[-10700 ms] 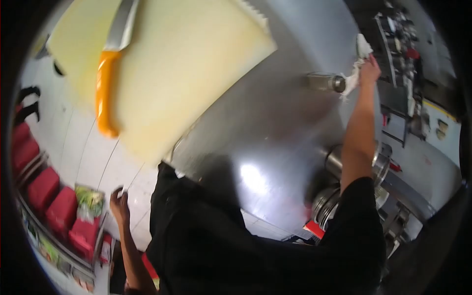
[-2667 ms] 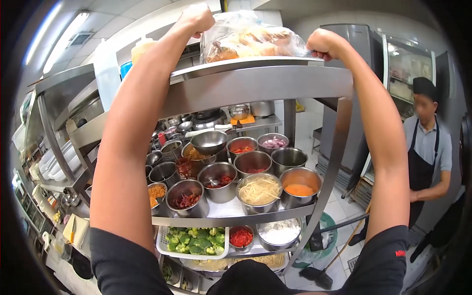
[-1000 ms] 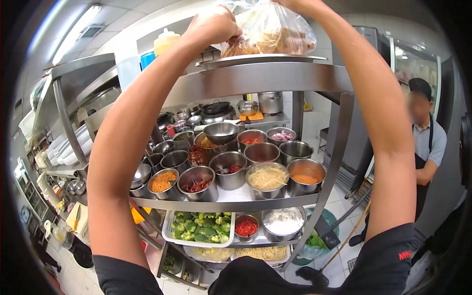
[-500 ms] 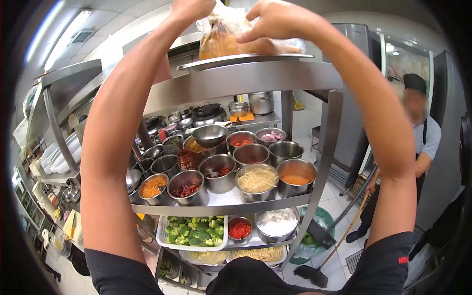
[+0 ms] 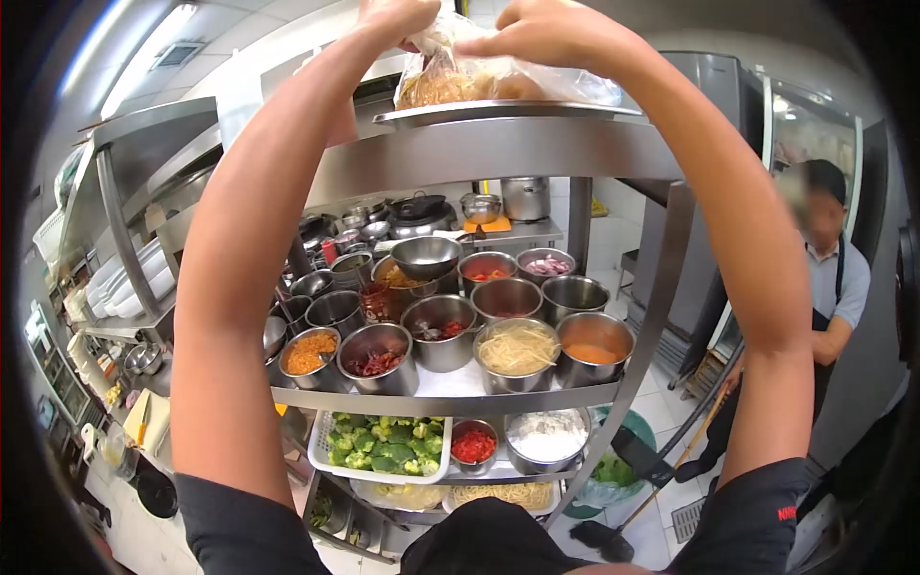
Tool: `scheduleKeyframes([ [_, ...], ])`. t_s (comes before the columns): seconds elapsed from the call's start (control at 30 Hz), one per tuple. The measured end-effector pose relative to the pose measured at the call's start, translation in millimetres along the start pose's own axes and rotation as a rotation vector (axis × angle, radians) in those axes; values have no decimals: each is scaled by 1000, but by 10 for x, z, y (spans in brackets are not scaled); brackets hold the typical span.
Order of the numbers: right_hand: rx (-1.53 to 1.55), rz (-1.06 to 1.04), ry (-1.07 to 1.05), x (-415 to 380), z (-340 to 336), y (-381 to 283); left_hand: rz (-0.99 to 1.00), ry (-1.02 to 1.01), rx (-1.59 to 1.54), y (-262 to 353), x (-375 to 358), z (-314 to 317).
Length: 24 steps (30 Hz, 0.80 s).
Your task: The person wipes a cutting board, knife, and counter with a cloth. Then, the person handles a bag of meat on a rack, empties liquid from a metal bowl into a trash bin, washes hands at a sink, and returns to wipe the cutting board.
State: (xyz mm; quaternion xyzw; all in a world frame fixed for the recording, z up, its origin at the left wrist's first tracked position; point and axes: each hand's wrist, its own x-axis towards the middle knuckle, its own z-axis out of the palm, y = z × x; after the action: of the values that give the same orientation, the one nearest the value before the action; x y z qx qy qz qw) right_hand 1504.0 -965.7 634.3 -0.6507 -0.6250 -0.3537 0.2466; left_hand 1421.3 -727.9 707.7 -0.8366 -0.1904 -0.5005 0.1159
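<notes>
High at the top of the view stands a clear plastic bag (image 5: 448, 84) with orange-brown contents I cannot make out. It rests on a metal tray (image 5: 508, 108) on the rack's top shelf. My left hand (image 5: 401, 17) is closed around the bag's gathered neck, partly cut off by the upper edge. My right hand (image 5: 561, 34) reaches in from the other side, its thumb stretched out against the bag and set apart from the fingers. Part of its fingers is out of view.
Below, the metal rack (image 5: 479, 153) holds several steel pots of ingredients, including shredded strips (image 5: 517, 355) and orange sauce (image 5: 591, 353). Lower down are a broccoli basket (image 5: 383, 446) and a bowl of white powder (image 5: 546, 436). A person (image 5: 829, 268) with a long-handled tool stands right, near a green bin (image 5: 628, 450).
My right hand has moved up, its thumb now near the bag's neck. The bag looks lower and more slumped on the tray. The view has shifted slightly, and the person's head has turned.
</notes>
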Motion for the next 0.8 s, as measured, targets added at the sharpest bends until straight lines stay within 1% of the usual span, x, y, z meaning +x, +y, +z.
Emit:
scheduleKeyframes([
  [0.07,-234,-108,-235,-57,-60,-234,-145,-129,-144,-319,57,195],
  [0.1,-140,145,-68,-45,37,-356,-218,-186,-217,-419,92,231],
  [0.13,-131,129,2,0,88,-319,-228,-190,-337,-298,-66,76],
  [0.2,-109,93,140,192,201,-144,-248,-198,-576,220,-795,-384],
  [0.23,-254,-1,145,357,246,-25,-268,-196,-523,369,-1017,-442],
  [0.27,-184,46,201,373,171,-22,-290,-199,-470,469,-1183,-482],
  [0.3,-114,92,250,372,66,-41,-332,-301,-356,506,-1288,-532],
  [0.33,-42,138,297,373,7,-40,-246,-339,-299,460,-1287,-466],
  [0.37,-56,111,363,465,-8,23,-221,-344,-225,588,-1385,-526],
  [0.4,26,114,389,534,-28,106,-198,-349,-152,717,-1482,-585],
  [0.47,12,112,396,733,0,265,-91,-333,-176,617,-1348,-432],
  [0.5,-30,121,376,792,22,346,-36,-327,-194,560,-1251,-329],
  [0.57,-113,145,334,832,62,471,-26,-328,-170,558,-1113,-185],
  [0.6,-165,93,284,869,119,589,-24,-331,-159,544,-1085,-123],
  [0.63,-215,39,235,895,174,691,79,-294,-189,522,-1084,-88],
  [0.67,-266,-16,194,914,194,809,28,-315,-165,507,-1058,-68],
  [0.73,-240,-33,114,806,149,976,-64,-354,-120,570,-1005,-102],
  [0.77,-225,-39,74,670,109,879,-184,-377,-111,623,-1002,-166],
  [0.8,-104,148,-24,533,19,791,-200,-311,-77,627,-976,-168],
])
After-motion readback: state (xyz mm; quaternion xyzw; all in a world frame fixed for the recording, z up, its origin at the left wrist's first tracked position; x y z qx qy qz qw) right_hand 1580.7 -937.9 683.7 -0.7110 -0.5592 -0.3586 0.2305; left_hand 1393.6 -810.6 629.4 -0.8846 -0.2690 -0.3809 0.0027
